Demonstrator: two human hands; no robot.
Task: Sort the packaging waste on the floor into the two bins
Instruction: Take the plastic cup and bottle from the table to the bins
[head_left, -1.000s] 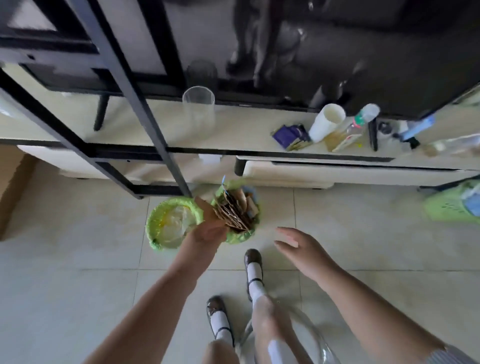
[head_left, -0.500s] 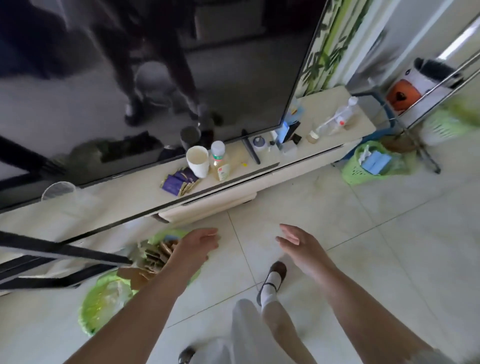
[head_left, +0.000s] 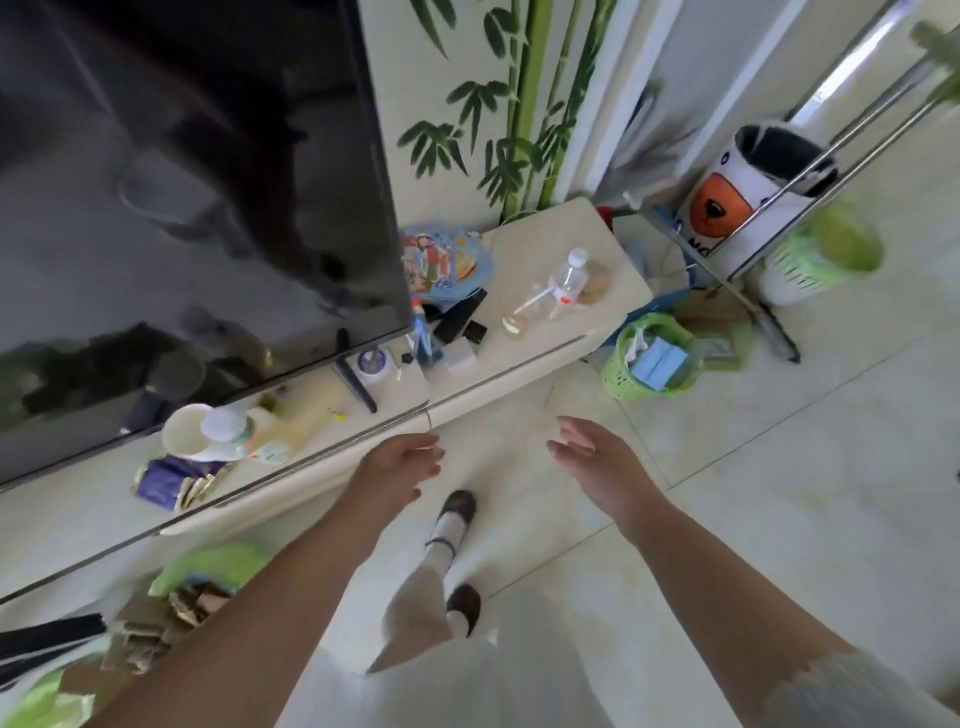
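Left hand (head_left: 397, 470) and right hand (head_left: 592, 460): both hands loosely open, empty, above pale tiled floor (head_left: 753, 467). Cardboard-filled green plastic bin (head_left: 208, 566) lower left.

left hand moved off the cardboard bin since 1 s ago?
Yes. The left hand now hangs open in front of the TV stand, well clear of the bin with cardboard, which it touched before.

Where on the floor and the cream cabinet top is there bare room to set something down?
Bare tile lies right of the right hand, between it and the green basket holding blue packaging. The cream cabinet top is bare left of the purple packets. Crowded: the top around the clear plastic bottle, and the corner by the bear-print bin.
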